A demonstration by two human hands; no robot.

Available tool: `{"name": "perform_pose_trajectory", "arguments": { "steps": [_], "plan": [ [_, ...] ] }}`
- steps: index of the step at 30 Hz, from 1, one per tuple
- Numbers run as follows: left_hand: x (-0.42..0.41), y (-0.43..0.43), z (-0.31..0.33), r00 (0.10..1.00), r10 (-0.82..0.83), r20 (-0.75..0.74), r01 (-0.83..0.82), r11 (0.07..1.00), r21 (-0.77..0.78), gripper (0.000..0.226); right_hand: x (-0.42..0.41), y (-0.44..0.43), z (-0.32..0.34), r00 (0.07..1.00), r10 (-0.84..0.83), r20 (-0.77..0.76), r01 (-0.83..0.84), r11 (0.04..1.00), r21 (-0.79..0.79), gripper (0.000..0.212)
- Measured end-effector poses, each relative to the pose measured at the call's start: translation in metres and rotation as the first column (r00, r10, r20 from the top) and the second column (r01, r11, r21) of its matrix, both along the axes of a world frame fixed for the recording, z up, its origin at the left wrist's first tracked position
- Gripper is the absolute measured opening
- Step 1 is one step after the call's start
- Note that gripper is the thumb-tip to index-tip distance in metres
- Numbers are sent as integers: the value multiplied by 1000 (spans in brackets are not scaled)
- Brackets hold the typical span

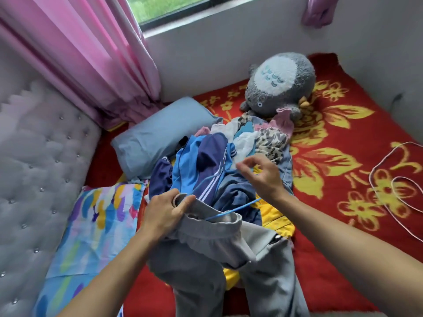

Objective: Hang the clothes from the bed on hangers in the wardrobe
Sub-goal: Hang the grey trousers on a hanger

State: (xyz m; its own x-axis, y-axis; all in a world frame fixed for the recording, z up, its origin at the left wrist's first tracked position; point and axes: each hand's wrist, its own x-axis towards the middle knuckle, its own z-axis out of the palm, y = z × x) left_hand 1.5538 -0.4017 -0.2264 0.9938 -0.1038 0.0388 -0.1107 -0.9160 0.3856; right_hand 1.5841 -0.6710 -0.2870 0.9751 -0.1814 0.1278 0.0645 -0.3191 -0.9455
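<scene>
Grey trousers [206, 248] lie at the near end of a heap of clothes [206, 156] on the bed's red flowered blanket [343, 156]. My left hand [164, 211] grips the trousers' waistband at its left side and lifts it. A thin blue wire hanger [233, 210] runs across the waistband opening. My right hand [261, 175] hovers over the heap and pinches the hanger's upper wire between thumb and fingers. The heap holds blue striped sportswear, a navy garment, a yellow piece and a leopard-print piece. No wardrobe is in view.
A grey plush toy [279, 83] sits behind the heap near the wall. A blue pillow [160, 133] and a multicoloured pillow [96, 225] lie left, against the padded grey headboard [34, 168]. A white cord [389, 191] coils on the blanket at right. Pink curtains [80, 53] hang at the back left.
</scene>
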Motion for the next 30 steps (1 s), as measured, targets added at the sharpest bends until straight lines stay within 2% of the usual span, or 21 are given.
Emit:
{"name": "perform_pose_trajectory", "arguments": {
  "steps": [1, 2, 3, 4, 5, 7, 10, 12, 13, 15, 17, 19, 22, 24, 30],
  "plan": [
    [1, 6, 2, 999, 17, 28, -16, 1000, -9, 63, -8, -4, -8, 995, -96, 4, 96, 995, -19, 31],
    [1, 11, 4, 998, 32, 51, -31, 999, -20, 63, -15, -6, -18, 988, -141, -56, 136, 987, -84, 34],
    [0, 16, 6, 997, 39, 66, -37, 999, -31, 62, -23, -5, -30, 975, -127, -183, 93, 979, -182, 34],
    [-2, 19, 7, 997, 40, 67, -37, 998, -43, 61, -29, -1, -45, 933, -57, -356, -37, 967, -253, 34],
    [-4, 20, 9, 997, 33, 63, -29, 998, -61, 60, -35, 6, -60, 862, 45, -505, -197, 948, -251, 32],
    [-12, 19, 13, 999, 16, 52, -11, 995, -100, 57, -40, 26, -94, 709, 166, -685, -338, 933, -124, 35],
    [-27, 13, 26, 998, -6, 60, 15, 989, -146, 54, -35, 58, -119, 645, 232, -728, -157, 973, 171, 61],
    [-35, 14, 36, 998, -23, 56, 32, 987, -160, 56, -32, 74, -117, 575, 313, -756, -110, 945, 307, 50],
    [-38, 17, 41, 998, -26, 57, 36, 984, -174, 55, -32, 78, -116, 542, 332, -772, -168, 943, 287, 44],
    [-42, 26, 47, 997, -21, 71, 35, 978, -205, 50, -37, 77, -118, 503, 311, -807, -368, 921, 126, 23],
    [-45, 42, 47, 997, -4, 76, 19, 981, -192, 53, -41, 66, -122, 534, 278, -798, -486, 873, -21, 14],
    [-52, 62, 40, 998, -7, 65, 15, 992, -123, 55, -39, 39, -121, 632, 189, -751, -450, 879, -157, 14],
    [-67, 91, 14, 999, -34, 24, 35, 999, -30, 51, -20, -16, -104, 723, 61, -688, -235, 958, -162, 17],
    [-72, 100, -8, 998, -70, -2, 70, 998, -4, 52, -7, -48, -85, 753, 1, -658, -157, 972, -177, 13],
    [-53, 88, -32, 987, -161, 20, 157, 979, 131, 56, 16, -70, -22, 856, -10, -518, -215, 903, -373, 16]
  ]
}}
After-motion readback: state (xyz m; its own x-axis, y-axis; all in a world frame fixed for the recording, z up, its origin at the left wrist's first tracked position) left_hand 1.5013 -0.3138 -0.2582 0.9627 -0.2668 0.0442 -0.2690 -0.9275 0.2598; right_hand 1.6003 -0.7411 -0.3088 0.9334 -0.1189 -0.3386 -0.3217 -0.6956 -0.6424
